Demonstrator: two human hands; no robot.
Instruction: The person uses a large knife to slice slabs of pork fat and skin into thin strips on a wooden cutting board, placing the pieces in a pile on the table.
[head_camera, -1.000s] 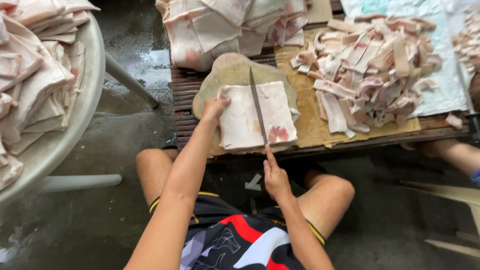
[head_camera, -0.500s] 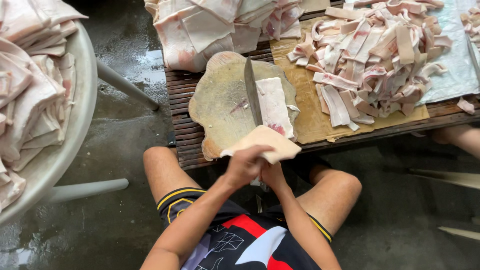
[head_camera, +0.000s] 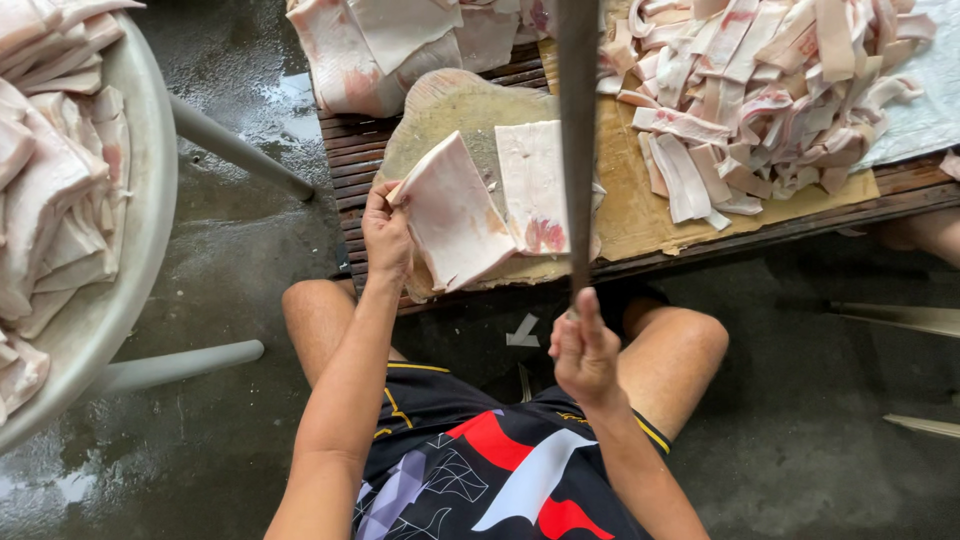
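My left hand (head_camera: 388, 232) has its grip closed on the near-left edge of a pork skin slab (head_camera: 455, 213), lifting that side so the piece tilts up off the round chopping board (head_camera: 440, 110). Slab is roughly square, pale cream-pink w/ faint red blotches, thick fatty edge, underside facing me. Its far-right edge sits just beside a 2nd flat slab (head_camera: 533, 185) lying on the board; that one has a red-purple patch at its near corner.

My right hand (head_camera: 583, 345) is fisted round the handle of a long knife (head_camera: 577, 130), grip tight. Blade points away from me, dark & blurred, running up over the 2nd slab & out the top of view. Can't tell if the edge touches the meat.

Board rests on a low slatted wooden table (head_camera: 345, 170). Right of the board: a brown cardboard sheet (head_camera: 640, 215) under a big heap of cut strips (head_camera: 770, 90), pink-white, piled criss-cross. Far right, a pale grey-blue plastic sheet (head_camera: 925, 85) under the heap's edge. Behind the board, a stack of uncut slabs (head_camera: 400, 45).

Left side, well apart from the table: a wide pale metal basin (head_camera: 130, 240) on legs, full of more folded slabs. Wet concrete floor (head_camera: 230, 260) below. No labels or signs readable.
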